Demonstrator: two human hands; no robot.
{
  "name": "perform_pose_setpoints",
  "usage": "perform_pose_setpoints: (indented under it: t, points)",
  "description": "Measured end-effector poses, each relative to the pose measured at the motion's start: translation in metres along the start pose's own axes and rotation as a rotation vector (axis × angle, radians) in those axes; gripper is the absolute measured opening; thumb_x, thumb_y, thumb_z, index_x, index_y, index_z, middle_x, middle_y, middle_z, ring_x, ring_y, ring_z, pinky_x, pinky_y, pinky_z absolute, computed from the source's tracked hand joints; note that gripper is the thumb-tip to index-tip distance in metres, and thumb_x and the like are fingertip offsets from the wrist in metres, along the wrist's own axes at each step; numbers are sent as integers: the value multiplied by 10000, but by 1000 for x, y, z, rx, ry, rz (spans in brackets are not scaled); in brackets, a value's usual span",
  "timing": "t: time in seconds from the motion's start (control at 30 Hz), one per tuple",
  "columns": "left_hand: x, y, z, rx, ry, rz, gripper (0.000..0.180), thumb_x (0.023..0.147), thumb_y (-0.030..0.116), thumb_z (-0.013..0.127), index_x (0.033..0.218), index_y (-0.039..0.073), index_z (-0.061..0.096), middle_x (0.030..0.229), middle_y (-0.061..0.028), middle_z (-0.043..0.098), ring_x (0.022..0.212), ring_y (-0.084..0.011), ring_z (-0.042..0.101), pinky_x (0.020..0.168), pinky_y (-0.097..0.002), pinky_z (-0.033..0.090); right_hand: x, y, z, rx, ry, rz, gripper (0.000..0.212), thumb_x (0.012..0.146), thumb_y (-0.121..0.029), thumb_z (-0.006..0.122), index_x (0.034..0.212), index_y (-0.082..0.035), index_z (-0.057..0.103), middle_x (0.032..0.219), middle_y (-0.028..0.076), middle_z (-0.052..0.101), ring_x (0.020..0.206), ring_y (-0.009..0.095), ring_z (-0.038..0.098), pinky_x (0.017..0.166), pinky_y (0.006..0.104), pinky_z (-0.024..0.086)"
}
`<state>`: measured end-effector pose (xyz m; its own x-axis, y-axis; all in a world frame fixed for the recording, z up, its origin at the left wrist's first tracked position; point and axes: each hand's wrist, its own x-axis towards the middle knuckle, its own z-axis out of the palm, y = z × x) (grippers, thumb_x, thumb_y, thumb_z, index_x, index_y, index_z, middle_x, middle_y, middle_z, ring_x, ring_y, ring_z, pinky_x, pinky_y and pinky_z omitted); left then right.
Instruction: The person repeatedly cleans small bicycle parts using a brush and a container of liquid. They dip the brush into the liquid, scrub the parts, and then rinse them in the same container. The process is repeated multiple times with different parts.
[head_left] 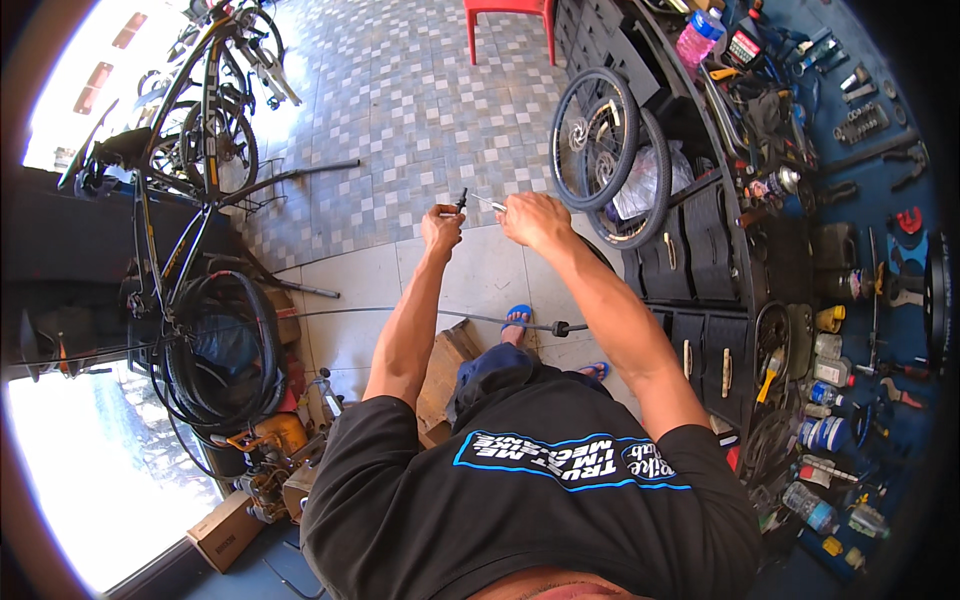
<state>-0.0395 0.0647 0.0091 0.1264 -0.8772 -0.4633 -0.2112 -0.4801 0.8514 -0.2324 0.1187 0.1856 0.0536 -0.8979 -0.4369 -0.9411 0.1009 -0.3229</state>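
Left hand [441, 230] gripping small black part [463, 198], right hand [535, 220] pinching thin silver piece [496, 206], just beside it

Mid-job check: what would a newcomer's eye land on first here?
Probably, at centre, the left hand holding a small black part and the right hand holding a slim silvery object pointed toward it. Next, the bicycle frame at upper left and the two wheels beside the dark drawers, upper right of centre.
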Motion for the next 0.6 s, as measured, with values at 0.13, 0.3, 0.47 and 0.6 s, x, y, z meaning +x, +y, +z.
perform_pose_setpoints:
  t: [0.13,0.3,0.47,0.6]
  points:
    - [7,-7,3,150,45,129,270,773,95,842,1008,27,726,838,-83,718,703,-178,665,630,-353,534,-4,0,1,-27,12,-31,416,1000,-427,599,1101,-57,762,1104,195,755,1085,375,709,945,485,552]
    - [16,-6,10,222,97,251,293,790,108,855,1046,32,735,812,-40,699,698,-141,648,612,-341,515,-5,4,0,14,45,-35,390,993,-413,615,1103,-66,755,1084,197,755,1058,382,713,929,482,556]
    - [20,0,12,83,3,226,264,888,146,798,1112,16,739,854,-38,718,731,-130,658,631,-300,512,-11,0,-12,14,40,2,387,996,-407,616,1076,-52,749,1078,202,750,1056,385,710,920,484,548]
    - [18,8,16,-83,-43,210,220,971,114,683,1121,-37,737,899,-83,757,694,-133,665,650,-288,528,-12,2,-13,26,50,15,397,1001,-407,610,1066,-40,746,1065,202,751,1046,386,710,916,483,546]
